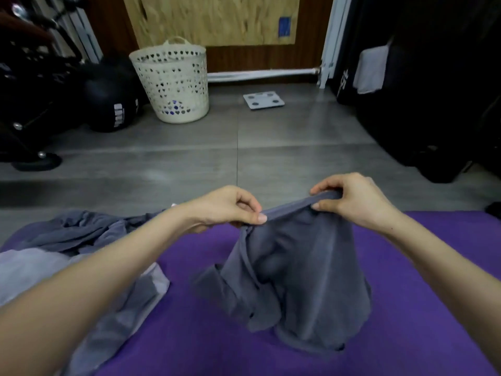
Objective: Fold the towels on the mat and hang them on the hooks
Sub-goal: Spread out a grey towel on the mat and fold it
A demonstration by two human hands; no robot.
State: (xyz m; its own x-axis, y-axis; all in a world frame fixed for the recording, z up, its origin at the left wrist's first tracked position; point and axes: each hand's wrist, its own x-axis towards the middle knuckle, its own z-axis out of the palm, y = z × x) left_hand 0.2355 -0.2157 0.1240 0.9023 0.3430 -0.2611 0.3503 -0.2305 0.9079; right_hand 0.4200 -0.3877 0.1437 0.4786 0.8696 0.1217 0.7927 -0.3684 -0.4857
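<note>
A purple mat [406, 308] is spread on the floor, and a grey towel [298, 280] is draped down onto its middle. The towel's upper edge is pinched by the left hand [227, 207] and the right hand [349, 199], both raised with fingers curled. More towels [67, 240] are heaped at the mat's left edge. Beyond, a cream laundry basket [173, 82] is seen.

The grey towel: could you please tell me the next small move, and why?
Probably spread the left hand and right hand apart: both pinch the top edge of the dark grey cloth towel close together, so it hangs bunched, its bottom crumpled on the purple mat.
</note>
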